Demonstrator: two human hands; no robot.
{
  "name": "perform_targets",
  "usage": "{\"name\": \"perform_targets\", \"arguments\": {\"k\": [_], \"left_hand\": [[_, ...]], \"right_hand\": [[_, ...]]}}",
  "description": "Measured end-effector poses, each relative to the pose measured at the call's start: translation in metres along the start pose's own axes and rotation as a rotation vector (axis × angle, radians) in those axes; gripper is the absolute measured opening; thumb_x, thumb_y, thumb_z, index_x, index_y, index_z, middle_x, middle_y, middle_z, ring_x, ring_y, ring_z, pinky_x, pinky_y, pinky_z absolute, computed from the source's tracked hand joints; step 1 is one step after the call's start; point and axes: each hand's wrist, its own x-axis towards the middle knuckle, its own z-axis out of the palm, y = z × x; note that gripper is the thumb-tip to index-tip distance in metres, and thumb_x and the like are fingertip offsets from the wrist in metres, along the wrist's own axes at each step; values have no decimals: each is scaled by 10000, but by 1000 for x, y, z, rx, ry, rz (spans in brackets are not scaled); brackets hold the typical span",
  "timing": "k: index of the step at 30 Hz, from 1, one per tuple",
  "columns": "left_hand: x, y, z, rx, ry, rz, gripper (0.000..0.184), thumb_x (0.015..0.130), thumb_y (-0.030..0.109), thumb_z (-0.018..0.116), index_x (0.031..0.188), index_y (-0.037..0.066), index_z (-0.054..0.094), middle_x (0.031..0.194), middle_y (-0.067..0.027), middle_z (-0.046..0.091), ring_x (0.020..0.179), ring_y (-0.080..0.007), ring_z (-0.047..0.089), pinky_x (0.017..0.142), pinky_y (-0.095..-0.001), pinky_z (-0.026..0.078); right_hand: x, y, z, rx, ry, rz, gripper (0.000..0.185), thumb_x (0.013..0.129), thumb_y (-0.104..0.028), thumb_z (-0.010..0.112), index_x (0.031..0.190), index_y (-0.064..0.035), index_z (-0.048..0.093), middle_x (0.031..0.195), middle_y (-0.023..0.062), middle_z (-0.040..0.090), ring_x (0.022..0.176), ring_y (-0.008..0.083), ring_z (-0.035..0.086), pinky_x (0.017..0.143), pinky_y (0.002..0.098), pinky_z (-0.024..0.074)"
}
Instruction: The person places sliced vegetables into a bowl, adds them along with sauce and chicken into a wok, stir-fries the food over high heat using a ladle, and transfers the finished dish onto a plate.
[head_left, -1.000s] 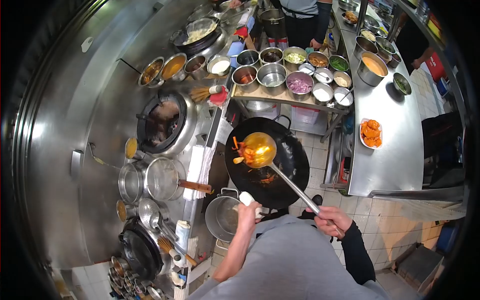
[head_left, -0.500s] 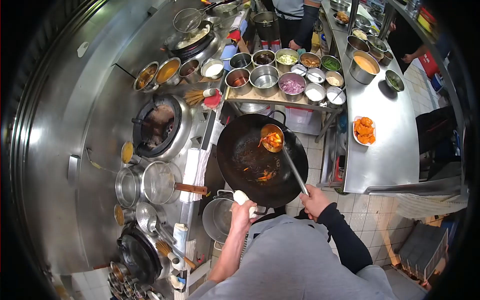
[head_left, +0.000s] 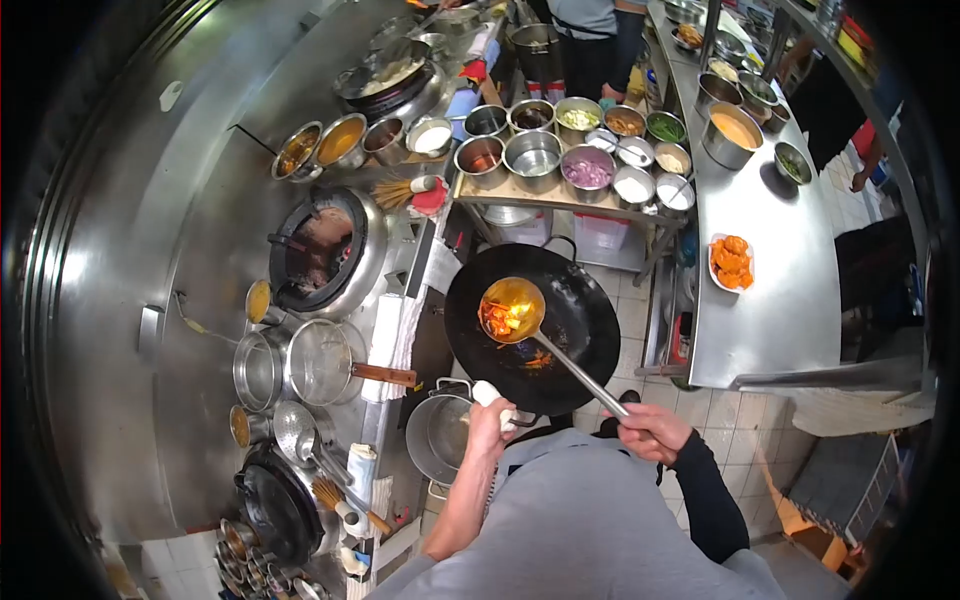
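My left hand [head_left: 487,425] is closed on a white cloth [head_left: 490,396] wrapped around the near handle of the black wok [head_left: 590,345]. The wok hangs off the stove, over the floor. My right hand [head_left: 653,434] grips the ladle's long metal handle. The ladle bowl [head_left: 520,290] is over the left part of the wok and holds orange-red food pieces in a shiny sauce. A few orange scraps [head_left: 538,359] lie on the wok's surface below it. An empty metal pot [head_left: 435,440] stands just left of my left hand.
Ahead, a shelf [head_left: 510,187] bears several ingredient bowls. At the right, a steel counter [head_left: 770,330] carries a white plate of orange food [head_left: 732,263]. To the left are an uncovered burner [head_left: 325,250] and a strainer [head_left: 320,365]. Another person [head_left: 590,50] stands beyond the shelf.
The ladle has moved left and toward me from the wok's upper right, and its handle slants more. My right hand has shifted slightly right and down. The wok looks less tilted.
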Motion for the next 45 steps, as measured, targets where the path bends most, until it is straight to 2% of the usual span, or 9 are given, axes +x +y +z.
{"name": "perform_targets", "arguments": {"k": [6, 9, 12, 16, 21, 29, 35, 41, 45], "left_hand": [[-5, 11, 1, 63, 39, 96, 131, 830, 40, 629, 912, 17, 529, 699, -98, 604, 493, -145, 560, 351, -258, 385], [-9, 20, 14, 95, 101, 179, 175, 822, 20, 624, 953, 27, 507, 727, -75, 587, 496, -135, 548, 349, -261, 384], [-7, 21, 24, 120, 135, 240, 234, 802, 15, 630, 988, 51, 494, 736, -51, 566, 485, -128, 525, 350, -269, 380], [4, 10, 31, 172, 163, 290, 271, 780, 15, 644, 1010, 50, 505, 758, -44, 560, 518, -135, 535, 393, -293, 408], [17, -11, 16, 214, 219, 290, 324, 761, 11, 656, 1060, 7, 530, 823, -58, 590, 607, -158, 584, 478, -320, 471], [-10, 7, -4, 146, 183, 134, 251, 798, 2, 621, 1019, 47, 510, 717, -29, 551, 480, -121, 506, 357, -277, 353], [-11, 15, 2, 204, 200, 260, 306, 782, 15, 642, 1066, 25, 528, 802, -50, 598, 561, -124, 559, 429, -285, 422], [19, -8, 10, 400, 291, 460, 403, 768, 90, 693, 1115, -55, 546, 910, -126, 659, 823, -240, 654, 775, -382, 536], [24, -23, 2, 467, 359, 492, 372, 759, 69, 685, 1090, -26, 543, 893, -106, 641, 760, -205, 634, 670, -358, 517]], "right_hand": [[14, 3, 26, -158, 256, -46, 204, 1041, -117, 521, 1214, -12, 545, 725, 21, 521, 483, 95, 452, 377, 292, 397], [23, 5, 47, -745, 577, -157, 226, 1027, -137, 528, 1185, 24, 514, 657, 31, 516, 460, 148, 515, 377, 333, 440], [42, 7, 48, -878, 639, -155, 250, 1018, -166, 542, 1137, 48, 494, 601, 39, 496, 445, 187, 550, 376, 362, 459], [47, 13, 66, -613, 388, -112, 130, 1031, -136, 522, 1100, -26, 519, 704, 27, 497, 442, 122, 481, 353, 320, 406], [-10, -12, 50, -44, -61, 11, 343, 1080, -124, 484, 1407, -23, 510, 805, 16, 475, 489, 42, 351, 368, 223, 292], [17, 1, 40, 22, 72, 51, 168, 1061, -132, 515, 1187, -25, 544, 796, 15, 507, 485, 52, 362, 376, 240, 308], [15, -2, 67, -796, 504, 47, 127, 1044, -138, 509, 1003, -18, 495, 726, 25, 488, 476, 110, 469, 375, 299, 410], [31, 14, 67, -414, 251, 16, 122, 1050, -133, 526, 999, -31, 484, 753, 34, 492, 482, 101, 452, 377, 303, 410], [-24, -14, 55, -38, -5, 63, 142, 1076, -134, 495, 1148, -21, 542, 772, 24, 477, 484, 66, 384, 373, 255, 342]]}}
